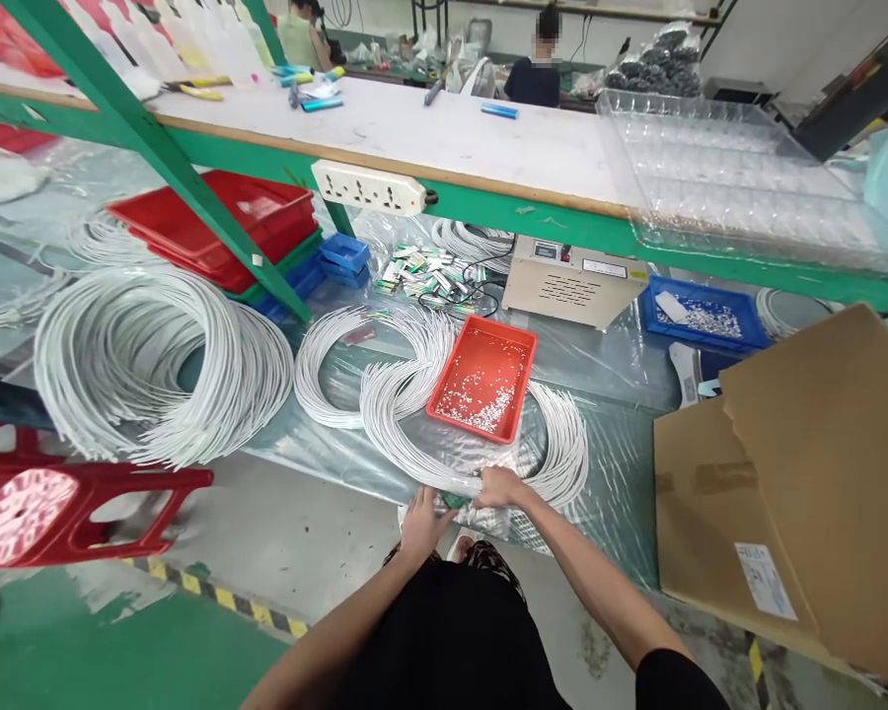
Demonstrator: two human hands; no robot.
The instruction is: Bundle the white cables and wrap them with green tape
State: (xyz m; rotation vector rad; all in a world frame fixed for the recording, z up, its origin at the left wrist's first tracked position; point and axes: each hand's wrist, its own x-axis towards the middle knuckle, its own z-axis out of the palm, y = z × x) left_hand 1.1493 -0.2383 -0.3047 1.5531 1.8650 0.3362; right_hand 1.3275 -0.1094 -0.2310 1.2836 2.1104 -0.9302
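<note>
Near the table's front edge, my right hand (498,487) is closed on a bundle of white cables (555,444) that curves round a red tray (481,380). Small white pieces lie scattered in the tray. My left hand (423,525) rests at the table edge just left of it, beside a small green item (455,501); whether its fingers grip anything is hard to make out. Another coil of white cables (326,370) overlaps the bundle on the left. A large stack of coiled white cables (155,365) lies farther left.
A cardboard box (799,493) stands at the right. Behind are a beige machine (573,281), a blue tray (703,311) and red bins (222,222). A green-framed shelf (444,138) crosses above. A red stool (81,513) stands left. Two people sit in the background.
</note>
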